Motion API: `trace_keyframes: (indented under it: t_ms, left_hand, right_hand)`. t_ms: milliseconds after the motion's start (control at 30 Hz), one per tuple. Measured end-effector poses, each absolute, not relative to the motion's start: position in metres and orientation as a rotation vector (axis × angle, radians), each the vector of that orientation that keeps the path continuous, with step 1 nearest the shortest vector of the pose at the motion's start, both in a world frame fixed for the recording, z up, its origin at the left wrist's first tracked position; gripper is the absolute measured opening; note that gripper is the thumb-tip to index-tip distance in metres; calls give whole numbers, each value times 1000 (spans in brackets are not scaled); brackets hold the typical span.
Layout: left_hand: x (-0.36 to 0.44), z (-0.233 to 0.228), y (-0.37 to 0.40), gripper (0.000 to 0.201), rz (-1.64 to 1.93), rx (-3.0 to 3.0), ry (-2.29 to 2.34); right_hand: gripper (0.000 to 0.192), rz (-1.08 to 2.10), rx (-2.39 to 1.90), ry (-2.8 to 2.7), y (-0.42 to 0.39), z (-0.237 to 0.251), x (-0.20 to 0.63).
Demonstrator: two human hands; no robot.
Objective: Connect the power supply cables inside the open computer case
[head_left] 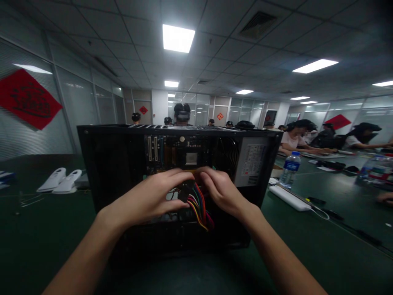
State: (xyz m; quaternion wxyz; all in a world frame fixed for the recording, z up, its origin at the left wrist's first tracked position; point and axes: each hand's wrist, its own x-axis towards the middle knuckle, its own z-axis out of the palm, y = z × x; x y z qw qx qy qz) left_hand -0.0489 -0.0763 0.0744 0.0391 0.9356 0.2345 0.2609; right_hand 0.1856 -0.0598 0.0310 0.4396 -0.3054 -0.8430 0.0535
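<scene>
An open black computer case (pixel 101 164) stands on the dark green table, its inside facing me. The motherboard (pixel 181 153), a fan (pixel 227 155) and the grey power supply (pixel 253 162) show in it. My left hand (pixel 153 196) and my right hand (pixel 219 188) are both inside the case, fingers closed around a black connector (pixel 186 190). A bundle of coloured wires (pixel 199 207) runs down from the connector between my hands. The fingertips hide where the connector sits.
A water bottle (pixel 290 169) and a white power strip (pixel 290 198) lie right of the case. Two white objects (pixel 61 181) rest at the left. Several people sit at the table at the far right and behind the case. Red paper decorations hang on the glass walls.
</scene>
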Motion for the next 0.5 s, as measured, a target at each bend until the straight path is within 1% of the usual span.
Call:
trace_keyframes:
  t_ms: [33,100,133,200,267,367,500]
  left_hand:
    - [-49,75,-76,58,791,2863,722]
    - [-51,76,-75,59,783,2851,718]
    - [-51,76,-75,59,783,2845,716]
    - [-53,76,-75,60,791,2837,710]
    - [-54,75,-74,61,805,2839,703]
    - [-54,71,-68,62,834,2880,687]
    - [-51,64,-60,61,995,3062,806]
  right_hand:
    - [31,-86,-715,-2083,-56,27,186]
    - [33,-453,-603,-2106,-51,19,184]
    - [34,-593,-549,-2118,-50,16,183]
    - [33,-762,-474,-2113,-51,11,180]
    - [32,-809,-448,-2100,-52,10,180]
    - [35,-769,-421,-2145,-52,11,181]
    - [34,-777,-473,-2166,-48,13,180]
